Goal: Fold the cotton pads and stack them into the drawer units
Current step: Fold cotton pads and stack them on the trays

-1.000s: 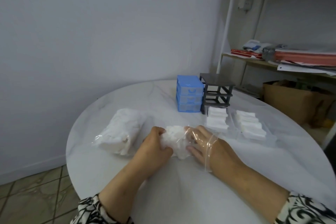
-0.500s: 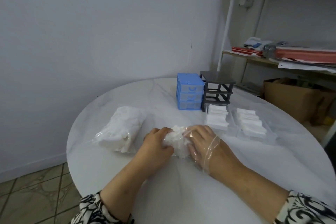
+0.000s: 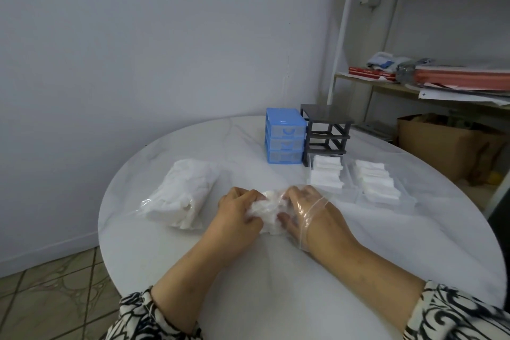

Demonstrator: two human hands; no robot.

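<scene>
A clear bag of white cotton pads [image 3: 267, 211] lies on the round white table [image 3: 386, 243] between my hands. My left hand [image 3: 239, 211] grips its left side with curled fingers. My right hand [image 3: 306, 208] is inside the plastic bag, which wraps over it, and its fingers curl round the pads. Two clear drawer trays hold folded pads: one [image 3: 325, 176] in front of the empty dark frame [image 3: 327, 132], another [image 3: 378, 186] to its right. A blue three-drawer unit [image 3: 284, 139] stands beside the frame.
A second, fuller bag of cotton pads [image 3: 183, 194] lies to the left of my hands. Beyond the table on the right are a metal shelf with papers [image 3: 455, 80] and a cardboard box [image 3: 447, 143]. Tiled floor shows at lower left.
Both hands with the bag have slid slightly toward me and closer together. My right hand has pushed deeper into the bag, and the pads are more bunched.
</scene>
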